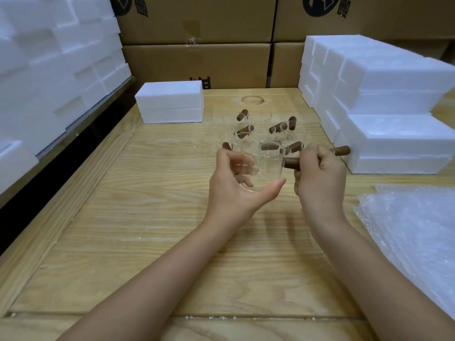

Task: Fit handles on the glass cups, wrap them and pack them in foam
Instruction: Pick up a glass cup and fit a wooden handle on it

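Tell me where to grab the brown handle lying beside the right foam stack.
Pinch the brown handle across its bare right end, probably from above: the foam stack crowds its right and far sides, and the right hand covers its left end.

Far left box (197,20): black round logo and block characters, cropped at the top edge, unreadable.
Far right box (369,18): same black logo, cropped, unreadable.
Lower far box (197,62): black print half hidden behind foam block (170,102), unreadable.
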